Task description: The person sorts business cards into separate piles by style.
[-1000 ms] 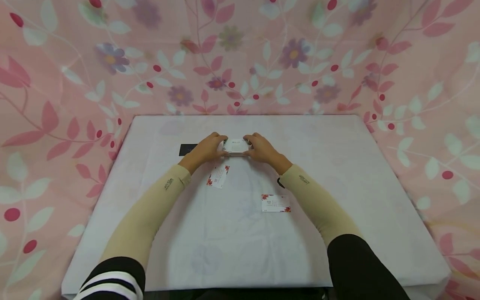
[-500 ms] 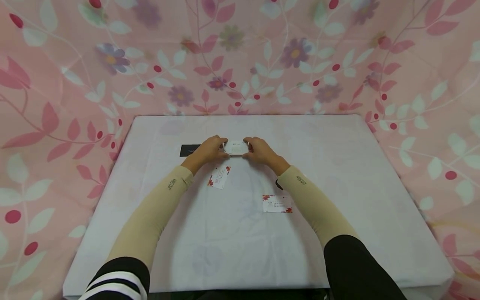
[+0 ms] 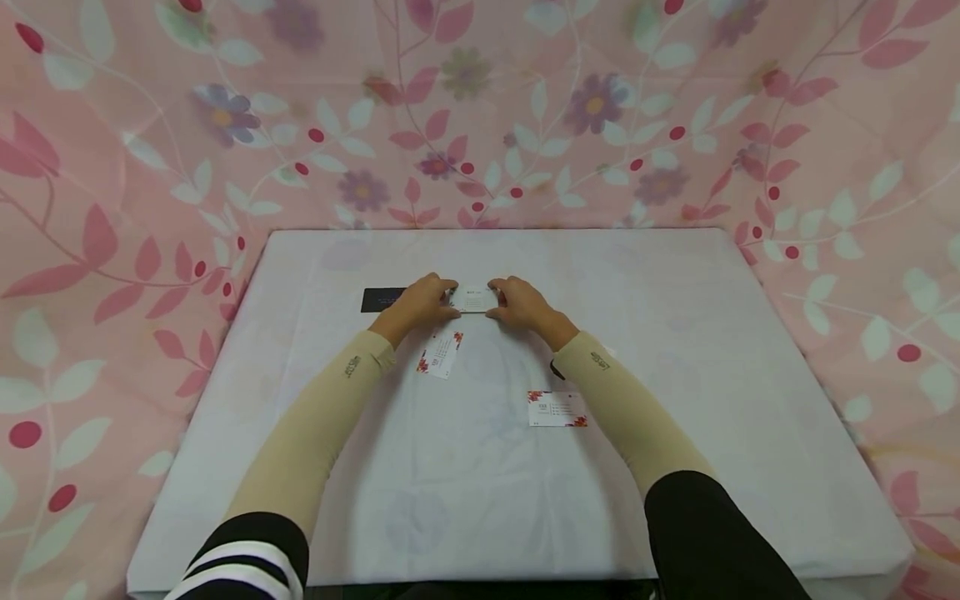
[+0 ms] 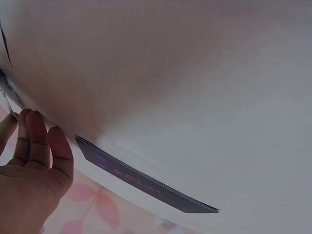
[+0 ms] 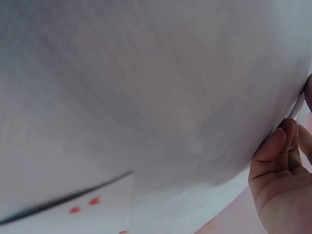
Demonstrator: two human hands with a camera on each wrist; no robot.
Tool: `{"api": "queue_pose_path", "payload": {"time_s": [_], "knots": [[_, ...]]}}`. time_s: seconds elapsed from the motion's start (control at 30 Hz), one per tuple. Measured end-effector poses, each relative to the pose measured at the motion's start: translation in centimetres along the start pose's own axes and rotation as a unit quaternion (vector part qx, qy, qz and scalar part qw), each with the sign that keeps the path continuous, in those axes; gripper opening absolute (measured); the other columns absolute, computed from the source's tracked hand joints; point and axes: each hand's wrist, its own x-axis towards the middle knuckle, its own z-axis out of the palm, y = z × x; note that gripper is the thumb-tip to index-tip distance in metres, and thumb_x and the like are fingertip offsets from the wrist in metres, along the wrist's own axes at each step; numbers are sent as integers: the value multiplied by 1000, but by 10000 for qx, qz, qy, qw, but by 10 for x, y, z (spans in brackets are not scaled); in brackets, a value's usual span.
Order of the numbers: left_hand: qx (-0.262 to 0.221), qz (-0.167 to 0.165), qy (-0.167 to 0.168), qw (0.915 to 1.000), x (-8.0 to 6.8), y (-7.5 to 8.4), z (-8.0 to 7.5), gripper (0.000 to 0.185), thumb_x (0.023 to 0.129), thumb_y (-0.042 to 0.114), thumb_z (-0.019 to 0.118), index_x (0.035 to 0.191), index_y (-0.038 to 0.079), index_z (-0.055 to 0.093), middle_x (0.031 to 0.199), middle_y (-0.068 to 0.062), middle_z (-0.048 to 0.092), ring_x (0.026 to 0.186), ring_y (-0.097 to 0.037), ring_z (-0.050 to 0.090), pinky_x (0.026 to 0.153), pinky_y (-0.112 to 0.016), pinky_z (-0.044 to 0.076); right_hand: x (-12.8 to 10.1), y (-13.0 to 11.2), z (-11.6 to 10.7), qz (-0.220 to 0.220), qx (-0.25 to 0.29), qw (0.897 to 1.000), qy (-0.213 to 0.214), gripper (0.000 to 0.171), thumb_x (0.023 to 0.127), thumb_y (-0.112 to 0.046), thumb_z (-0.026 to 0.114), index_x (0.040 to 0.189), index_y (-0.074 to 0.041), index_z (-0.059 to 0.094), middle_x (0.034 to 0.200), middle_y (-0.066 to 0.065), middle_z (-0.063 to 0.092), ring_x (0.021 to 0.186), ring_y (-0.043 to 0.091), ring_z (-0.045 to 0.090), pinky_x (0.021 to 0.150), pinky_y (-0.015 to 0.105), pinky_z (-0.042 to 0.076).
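Note:
Near the far middle of the table, a white business card [image 3: 473, 299] with small grey print lies flat between both hands. My left hand [image 3: 423, 298] pinches its left end, thumb at the near edge and fingers at the far edge. At the opposite end, my right hand [image 3: 522, 302] holds it the same way. A black card [image 4: 144, 178] rests beside the left hand, its right part hidden behind that hand in the head view. The left wrist view shows the fingers [image 4: 38, 134] bent at the card's end, close over the cloth.
Nearer me lie two white business cards with red flowers: a tilted card [image 3: 440, 355] below the left hand and a straight card [image 3: 557, 409] by the right forearm. A white cloth covers the table [image 3: 465, 500]. A pink floral curtain [image 3: 480, 108] hangs behind and at the sides.
Both hands have come down slightly with the white business card, whose near side now shows as a thin line. The other cards keep their places on the table.

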Motion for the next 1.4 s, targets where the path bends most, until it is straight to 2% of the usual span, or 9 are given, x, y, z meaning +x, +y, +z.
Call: {"api": "queue_pose_path", "payload": {"time_s": [0.4, 0.63, 0.97, 1.4], "knots": [[103, -179, -137, 9997, 2, 3, -1, 67, 89, 33, 74, 145, 7, 49, 116, -16, 54, 98, -25, 52, 93, -41, 47, 4, 4, -3, 203, 52, 9990, -384, 60, 92, -28, 71, 142, -4, 50, 95, 9, 56, 87, 20, 48, 77, 31, 40], [208, -231, -236, 9992, 7, 2, -3, 70, 88, 38, 74, 146, 8, 48, 120, -17, 54, 100, -26, 52, 92, -40, 45, 5, 6, -4, 234, 148, 9990, -352, 62, 91, -28, 71, 143, -3, 48, 95, 9, 57, 88, 20, 47, 79, 32, 39], [35, -358, -358, 9987, 6, 2, -5, 69, 90, 37, 73, 148, 10, 46, 123, -17, 53, 104, -26, 52, 97, -41, 45, 4, 7, -2, 166, 234, 9993, -254, 61, 91, -27, 72, 142, -2, 49, 89, 8, 53, 85, 21, 46, 77, 31, 38], [-17, -436, -338, 9985, 6, 1, -1, 68, 89, 37, 73, 147, 11, 47, 123, -15, 53, 104, -26, 50, 97, -41, 44, 2, 6, 0, 227, 310, 9988, -296, 58, 91, -27, 71, 141, -4, 51, 92, 8, 52, 84, 20, 44, 76, 31, 36]]}}
